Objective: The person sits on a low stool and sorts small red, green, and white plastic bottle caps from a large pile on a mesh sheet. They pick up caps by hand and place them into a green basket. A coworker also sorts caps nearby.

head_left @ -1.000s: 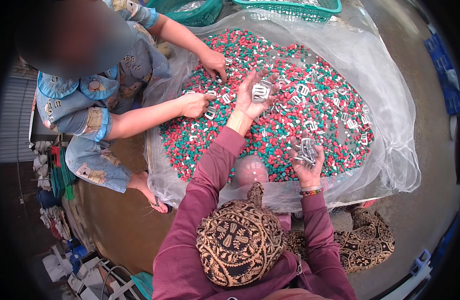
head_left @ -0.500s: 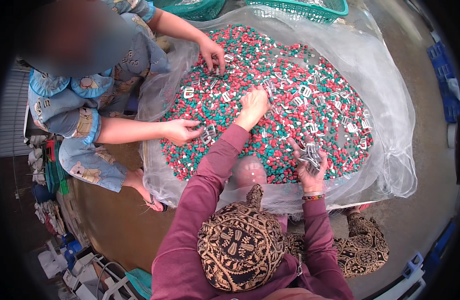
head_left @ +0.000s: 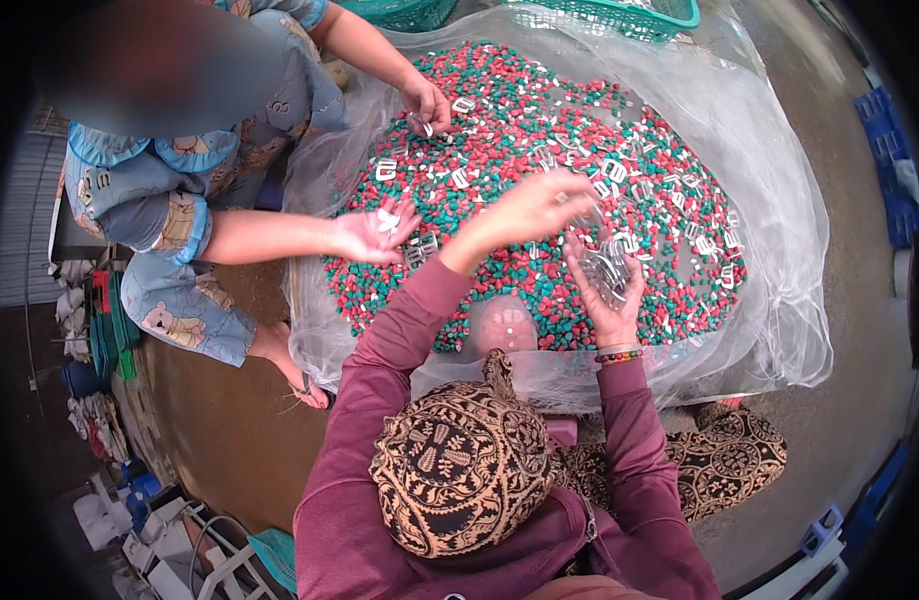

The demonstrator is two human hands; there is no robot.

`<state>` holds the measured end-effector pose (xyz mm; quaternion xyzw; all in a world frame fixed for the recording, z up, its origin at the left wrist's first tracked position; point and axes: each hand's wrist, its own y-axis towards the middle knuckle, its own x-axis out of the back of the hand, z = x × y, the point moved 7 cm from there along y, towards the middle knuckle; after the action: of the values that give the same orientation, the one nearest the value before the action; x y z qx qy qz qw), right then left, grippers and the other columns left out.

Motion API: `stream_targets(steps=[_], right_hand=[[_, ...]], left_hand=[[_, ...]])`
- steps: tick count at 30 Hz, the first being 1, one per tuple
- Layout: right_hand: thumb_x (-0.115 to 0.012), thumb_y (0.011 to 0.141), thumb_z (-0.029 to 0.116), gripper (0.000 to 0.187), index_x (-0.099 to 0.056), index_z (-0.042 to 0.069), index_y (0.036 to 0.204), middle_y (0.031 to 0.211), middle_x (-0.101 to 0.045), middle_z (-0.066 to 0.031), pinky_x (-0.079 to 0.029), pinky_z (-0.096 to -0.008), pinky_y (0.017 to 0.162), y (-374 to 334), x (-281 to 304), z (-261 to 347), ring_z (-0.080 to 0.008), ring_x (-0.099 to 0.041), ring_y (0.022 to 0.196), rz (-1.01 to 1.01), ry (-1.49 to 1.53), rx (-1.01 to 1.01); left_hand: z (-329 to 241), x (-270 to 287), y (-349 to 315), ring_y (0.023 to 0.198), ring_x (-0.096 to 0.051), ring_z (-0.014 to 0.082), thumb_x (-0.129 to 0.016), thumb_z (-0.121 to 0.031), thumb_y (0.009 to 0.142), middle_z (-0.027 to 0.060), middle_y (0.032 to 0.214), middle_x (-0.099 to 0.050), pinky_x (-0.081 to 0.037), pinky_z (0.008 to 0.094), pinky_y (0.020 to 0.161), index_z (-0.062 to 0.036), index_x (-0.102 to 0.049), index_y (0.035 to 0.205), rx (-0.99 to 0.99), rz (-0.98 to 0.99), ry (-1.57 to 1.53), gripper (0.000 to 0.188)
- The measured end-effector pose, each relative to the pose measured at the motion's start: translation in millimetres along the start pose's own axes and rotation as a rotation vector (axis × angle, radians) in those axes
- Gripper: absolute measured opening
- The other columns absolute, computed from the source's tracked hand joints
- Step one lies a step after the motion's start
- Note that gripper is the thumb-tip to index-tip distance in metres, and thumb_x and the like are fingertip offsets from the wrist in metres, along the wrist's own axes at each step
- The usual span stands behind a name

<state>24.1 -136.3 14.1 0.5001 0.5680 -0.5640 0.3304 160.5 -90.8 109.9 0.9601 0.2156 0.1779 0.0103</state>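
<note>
My right hand [head_left: 609,300] is palm up near the front of a spread of small red, green and white pellets [head_left: 509,120], its fingers curled around a bunch of silvery metal buckles [head_left: 607,270]. Just left of it and above the pellets is my left hand [head_left: 539,208], fingers drawn together; motion blurs whatever is at their tips. More flat buckles [head_left: 613,171] lie scattered over the pellets. At the left, another person's hand [head_left: 379,230] is open with small pale pieces on the palm. That person's other hand [head_left: 425,105] pinches a metal piece at the far side.
The pellets lie on whitish translucent netting [head_left: 779,250] with bunched edges. Green baskets [head_left: 669,22] stand at the far edge. My knee in black-and-gold patterned cloth [head_left: 469,470] rises in front. Blue crates [head_left: 887,150] are at the right, assorted gear at lower left.
My left hand has lifted from the pellets and moved right, toward my right hand. My right hand has shifted slightly up and left with its buckles. The other person's nearer hand has turned palm up.
</note>
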Motion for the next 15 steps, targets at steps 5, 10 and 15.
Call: stream_targets(steps=[5, 10, 15], right_hand=[[-0.055, 0.086, 0.014, 0.037, -0.043, 0.007, 0.120, 0.117, -0.051, -0.0098, -0.044, -0.0363, 0.092, -6.5, 36.3, 16.7, -0.0211, -0.050, 0.110, -0.122, -0.995, 0.475], [-0.039, 0.093, 0.043, 0.048, -0.046, 0.009, 0.126, 0.124, -0.052, -0.0098, -0.041, -0.0383, 0.097, 18.9, 48.5, -16.1, -0.0240, -0.050, 0.114, -0.265, -0.143, 0.136], [-0.044, 0.092, 0.038, 0.045, -0.048, 0.006, 0.124, 0.124, -0.053, -0.0112, -0.043, -0.0419, 0.097, 67.1, 22.7, 17.8, -0.0264, -0.050, 0.115, -0.014, -0.300, 0.202]], left_hand=[[-38.3, -65.1, -20.3, 0.096, -0.052, 0.0271, -0.063, -0.022, 0.075, 0.0104, 0.100, -0.052, -0.046, 0.0386, 0.082, -0.0052, -0.059, 0.094, -0.314, -0.051, 0.573, 0.025], [3.4, -73.8, -22.6, 0.110, -0.049, 0.0246, -0.056, -0.026, 0.081, 0.0090, 0.111, -0.053, -0.028, 0.0505, 0.104, -0.0104, -0.052, 0.119, -0.362, 0.031, 0.661, 0.041], [-16.9, -25.9, -24.9, 0.113, -0.050, 0.0252, -0.062, -0.024, 0.082, 0.0083, 0.113, -0.056, -0.026, 0.0522, 0.106, -0.0094, -0.054, 0.118, -0.365, -0.163, 0.486, 0.040]])
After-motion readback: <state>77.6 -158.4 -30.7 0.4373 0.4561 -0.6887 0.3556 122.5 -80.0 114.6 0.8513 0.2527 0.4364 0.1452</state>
